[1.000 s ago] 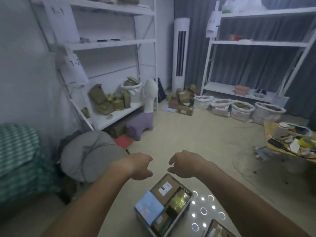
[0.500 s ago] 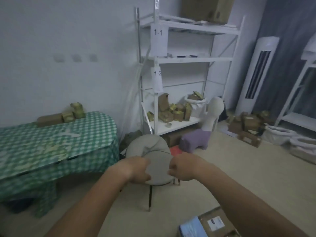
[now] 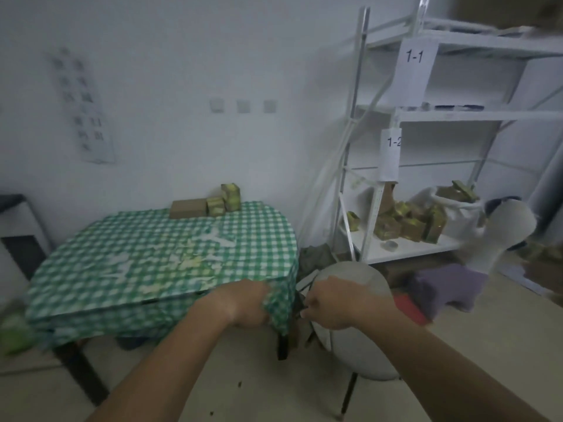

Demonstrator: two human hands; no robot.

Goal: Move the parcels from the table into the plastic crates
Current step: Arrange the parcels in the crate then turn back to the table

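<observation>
One table (image 3: 152, 248) under a green checked cloth stands ahead of me, with three parcels at its far edge: a brown box (image 3: 187, 208) and two small yellow-green ones (image 3: 215, 206) (image 3: 230, 196). My left hand (image 3: 243, 303) and right hand (image 3: 330, 303) hang before me, fingers curled, holding nothing

Two bare forearms reaching in from the lower edge, no sleeves in view up to the frame border. Left hand (image 3: 243, 304) and right hand (image 3: 332, 303) ungloved, wrists without watch, band or bracelet. No rings visible on the fingers (image 3: 306, 312); image somewhat blurred.
</observation>
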